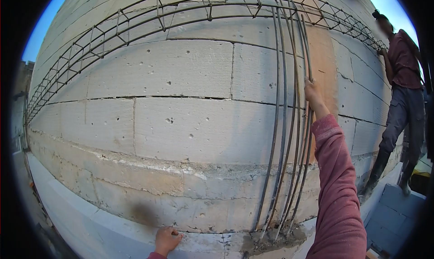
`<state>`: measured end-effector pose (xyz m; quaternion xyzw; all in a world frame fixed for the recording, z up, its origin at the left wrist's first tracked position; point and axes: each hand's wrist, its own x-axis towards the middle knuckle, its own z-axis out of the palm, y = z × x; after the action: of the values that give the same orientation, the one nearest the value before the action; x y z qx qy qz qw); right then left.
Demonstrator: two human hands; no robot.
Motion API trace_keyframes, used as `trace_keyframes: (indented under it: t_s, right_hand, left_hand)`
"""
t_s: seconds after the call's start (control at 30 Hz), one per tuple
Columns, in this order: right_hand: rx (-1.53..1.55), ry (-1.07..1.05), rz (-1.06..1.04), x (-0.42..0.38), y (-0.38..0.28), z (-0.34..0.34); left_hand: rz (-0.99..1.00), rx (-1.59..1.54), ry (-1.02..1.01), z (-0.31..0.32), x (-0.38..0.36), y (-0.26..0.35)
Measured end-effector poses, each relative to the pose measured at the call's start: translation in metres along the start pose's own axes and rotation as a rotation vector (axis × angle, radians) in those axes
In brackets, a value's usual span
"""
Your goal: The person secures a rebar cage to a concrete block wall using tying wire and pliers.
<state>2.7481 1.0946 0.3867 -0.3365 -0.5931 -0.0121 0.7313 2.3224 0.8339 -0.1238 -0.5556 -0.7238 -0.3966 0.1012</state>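
My right hand [313, 91] is raised and closed around one of the upright steel reinforcing bars [311, 132]. Several more bars [282, 114] stand beside it, rising from a patch of rough mortar [275, 241] at the foot of the wall. My left hand [167, 241] is low down by the ledge, its fingers curled closed; whether anything is inside them I cannot make out. Across the top, a long rebar cage [158, 15] runs in front of the block wall [181, 128] and passes the upper ends of the bars.
At the right, another person [404, 69] stands with a hand at the cage's far end. Pale blocks [391, 214] lie below that person's boots. A white block ledge [113, 232] runs along the wall's base. An orange-brown strip [323, 64] stands behind the bars.
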Motion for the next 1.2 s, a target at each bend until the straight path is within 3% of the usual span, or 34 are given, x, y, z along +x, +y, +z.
trace_keyframes:
  t_s: [0.33,0.97,1.07,1.17,1.2]
  right_hand:
    - [-0.054,0.053,-0.043,-0.013,-0.018,-0.005]
    - [-0.127,0.108,-0.124,-0.007,-0.004,-0.001]
    - [-0.204,0.093,0.012,-0.018,-0.010,-0.007]
    - [0.226,0.394,-0.149,-0.059,-0.004,-0.025]
    - [0.218,0.382,-0.210,-0.073,-0.005,-0.032]
  left_hand:
    - [-0.100,-0.029,-0.096,-0.004,0.002,0.004]
    - [-0.018,-0.057,0.002,-0.003,0.000,0.002]
    - [0.001,-0.052,0.018,-0.003,-0.001,0.001]
    - [0.034,-0.044,0.045,0.002,-0.003,-0.003]
    - [0.036,-0.043,0.042,0.002,-0.003,-0.003]
